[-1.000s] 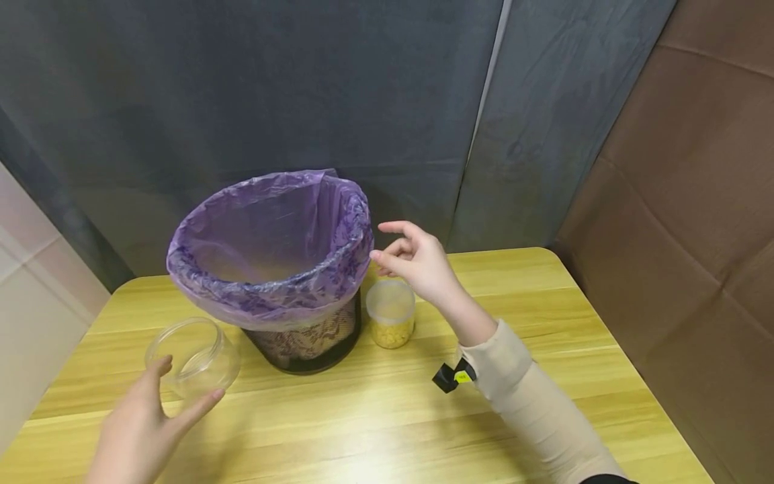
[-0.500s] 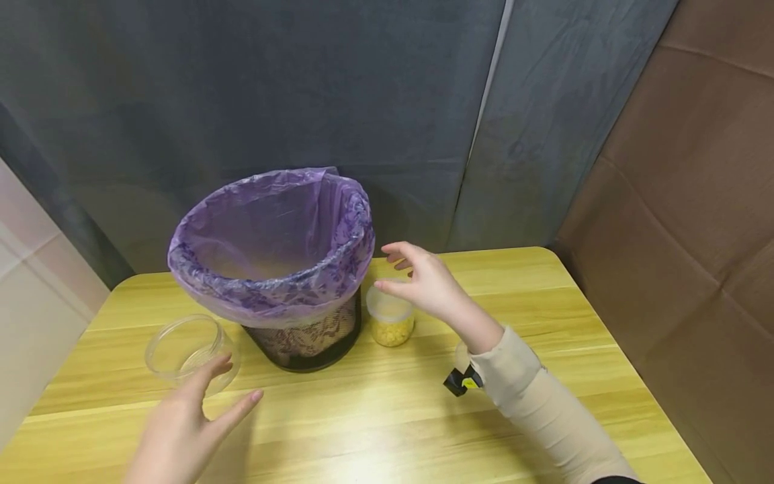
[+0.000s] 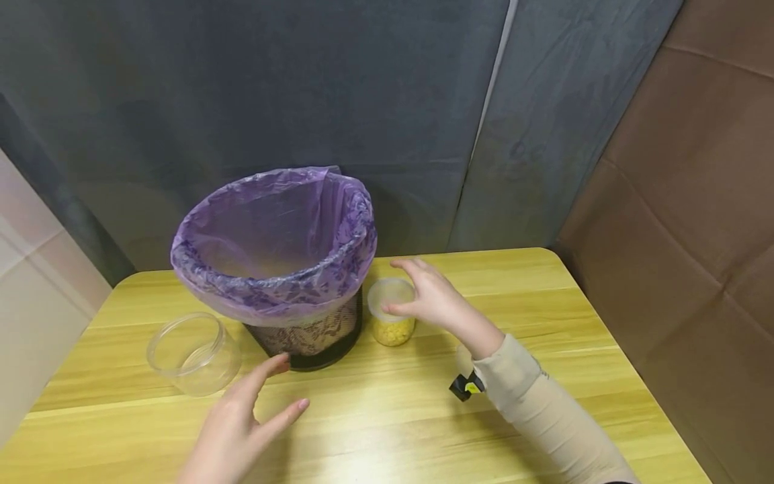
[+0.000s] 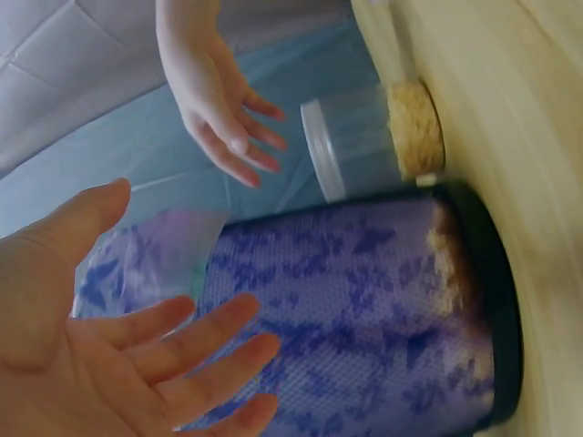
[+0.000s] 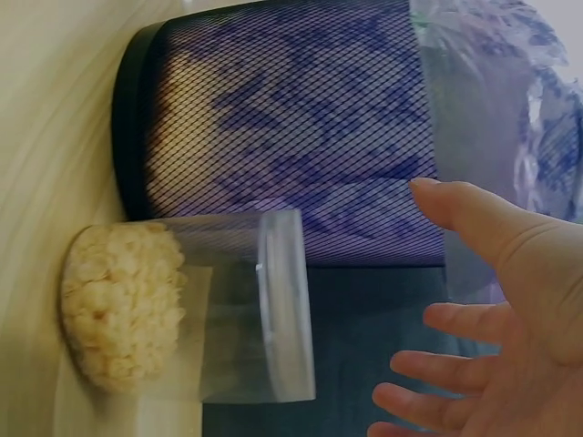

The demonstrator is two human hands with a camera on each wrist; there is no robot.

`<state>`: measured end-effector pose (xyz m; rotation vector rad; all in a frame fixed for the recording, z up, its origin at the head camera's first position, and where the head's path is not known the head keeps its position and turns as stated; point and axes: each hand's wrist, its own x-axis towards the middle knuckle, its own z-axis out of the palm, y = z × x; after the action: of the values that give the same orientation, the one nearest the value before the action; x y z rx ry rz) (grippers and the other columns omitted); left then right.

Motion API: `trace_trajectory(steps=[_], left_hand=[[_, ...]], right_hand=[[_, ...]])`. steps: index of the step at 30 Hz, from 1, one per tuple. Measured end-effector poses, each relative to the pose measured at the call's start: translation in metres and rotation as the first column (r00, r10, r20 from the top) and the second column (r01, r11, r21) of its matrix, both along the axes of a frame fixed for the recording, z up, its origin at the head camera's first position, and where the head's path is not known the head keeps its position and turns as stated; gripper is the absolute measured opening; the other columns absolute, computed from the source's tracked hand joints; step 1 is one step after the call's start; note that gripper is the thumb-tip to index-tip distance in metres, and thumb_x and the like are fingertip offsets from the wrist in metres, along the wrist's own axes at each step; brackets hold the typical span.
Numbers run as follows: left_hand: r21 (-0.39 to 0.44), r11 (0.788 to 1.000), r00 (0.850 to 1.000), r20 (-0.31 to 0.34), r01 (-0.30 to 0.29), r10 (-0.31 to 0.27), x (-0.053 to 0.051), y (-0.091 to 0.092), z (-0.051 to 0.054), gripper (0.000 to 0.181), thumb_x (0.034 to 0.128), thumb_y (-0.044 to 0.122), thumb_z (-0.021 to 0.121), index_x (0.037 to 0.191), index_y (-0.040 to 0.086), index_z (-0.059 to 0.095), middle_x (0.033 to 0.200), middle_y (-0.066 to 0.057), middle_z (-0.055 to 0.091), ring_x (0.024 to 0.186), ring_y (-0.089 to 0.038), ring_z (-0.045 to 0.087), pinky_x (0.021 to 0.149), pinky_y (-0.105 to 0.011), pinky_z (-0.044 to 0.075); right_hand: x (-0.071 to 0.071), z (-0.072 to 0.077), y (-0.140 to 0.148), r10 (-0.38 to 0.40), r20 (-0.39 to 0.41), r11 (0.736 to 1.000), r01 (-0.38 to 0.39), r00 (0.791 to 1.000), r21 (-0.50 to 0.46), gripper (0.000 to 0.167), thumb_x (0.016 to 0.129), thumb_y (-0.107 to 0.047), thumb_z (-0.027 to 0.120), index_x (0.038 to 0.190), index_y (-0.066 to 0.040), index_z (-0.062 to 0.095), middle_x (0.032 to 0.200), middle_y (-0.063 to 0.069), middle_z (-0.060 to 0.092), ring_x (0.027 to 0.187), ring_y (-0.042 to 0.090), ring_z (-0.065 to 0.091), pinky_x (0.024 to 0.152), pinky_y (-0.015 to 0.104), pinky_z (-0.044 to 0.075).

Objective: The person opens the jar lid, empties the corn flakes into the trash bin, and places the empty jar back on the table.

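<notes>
**Tipping risk for the jar point(image 3: 393, 332) beside the bin point(image 3: 317, 336)**

In front of the bin, the left hand point(image 3: 232, 427) is held above the table point(image 3: 363, 423), its fingers spread and nothing grasped; if it were swung outward, the clear container point(image 3: 199, 380) at the bin's front left could be knocked over. Just to the right of the bin, the jar is stood upright, part-filled with yellow pieces point(image 5: 118, 309); whether bin and jar touch cannot be told. Above it the right hand point(image 3: 431, 296) is poised, fingers parted and released, clear of the jar. Should the jar be caught off-centre, it could be tipped against the bin; should only its apparent lid point(image 5: 287, 305) be pinched, that could be pulled loose and pieces spilled. By a stray knuckle, the purple bag point(image 3: 290, 302) draped over the bin could be snagged.
</notes>
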<state>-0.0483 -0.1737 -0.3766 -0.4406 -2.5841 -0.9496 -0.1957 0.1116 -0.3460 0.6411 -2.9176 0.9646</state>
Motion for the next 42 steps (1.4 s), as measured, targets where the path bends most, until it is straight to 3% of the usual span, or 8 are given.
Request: trace_trajectory(steps=[8, 15, 20, 36, 42], left_hand=[[0.046, 0.998, 0.998, 0.045, 0.048, -0.050, -0.008, 0.019, -0.007, 0.063, 0.0790, 0.030, 0.079, 0.132, 0.008, 0.054, 0.125, -0.012, 0.060, 0.111, -0.034, 0.057, 0.089, -0.056, 0.045], [0.085, 0.991, 0.994, 0.024, 0.101, -0.103, -0.021, 0.030, -0.021, 0.067, 0.0778, 0.027, 0.080, 0.135, 0.008, 0.051, 0.133, -0.012, 0.055, 0.117, -0.033, 0.054, 0.093, -0.054, 0.044], [0.130, 0.984, 0.988, 0.075, 0.125, -0.135, -0.028, 0.037, -0.028, 0.069, 0.0798, 0.031, 0.078, 0.138, 0.013, 0.047, 0.137, -0.010, 0.051, 0.118, -0.032, 0.052, 0.094, -0.056, 0.043], [0.141, 0.983, 0.973, 0.183, 0.118, -0.143, -0.043, 0.050, -0.040, 0.079, 0.0800, 0.037, 0.077, 0.144, 0.009, 0.041, 0.141, -0.012, 0.047, 0.121, -0.032, 0.050, 0.096, -0.054, 0.042], [0.143, 0.981, 0.973, 0.170, 0.133, -0.157, -0.047, 0.051, -0.043, 0.078, 0.0810, 0.036, 0.076, 0.143, 0.007, 0.040, 0.140, -0.014, 0.047, 0.121, -0.034, 0.050, 0.095, -0.056, 0.042]], right_hand=[[-0.003, -0.015, 0.002, -0.002, 0.003, 1.000, 0.001, 1.000, 0.022, 0.085, 0.075, -0.040, 0.080, 0.143, -0.008, 0.041, 0.147, 0.014, 0.038, 0.133, 0.034, 0.035, 0.108, 0.051, 0.028], [-0.005, -0.027, 0.004, 0.003, -0.011, 1.000, -0.002, 1.000, 0.026, 0.090, 0.072, -0.045, 0.081, 0.144, -0.008, 0.040, 0.146, 0.015, 0.039, 0.132, 0.034, 0.036, 0.108, 0.050, 0.029], [-0.006, -0.034, 0.005, 0.000, -0.012, 1.000, 0.001, 1.000, 0.020, 0.091, 0.072, -0.045, 0.081, 0.145, -0.011, 0.039, 0.147, 0.013, 0.040, 0.132, 0.033, 0.036, 0.107, 0.049, 0.030], [-0.008, -0.048, 0.005, 0.012, 0.003, 1.000, -0.012, 1.000, -0.017, 0.092, 0.073, -0.040, 0.083, 0.146, -0.010, 0.036, 0.147, 0.013, 0.040, 0.131, 0.033, 0.039, 0.107, 0.048, 0.031], [-0.009, -0.050, 0.004, -0.002, -0.009, 1.000, 0.001, 1.000, -0.031, 0.090, 0.074, -0.037, 0.083, 0.146, -0.009, 0.037, 0.146, 0.015, 0.040, 0.129, 0.034, 0.041, 0.105, 0.049, 0.033]])
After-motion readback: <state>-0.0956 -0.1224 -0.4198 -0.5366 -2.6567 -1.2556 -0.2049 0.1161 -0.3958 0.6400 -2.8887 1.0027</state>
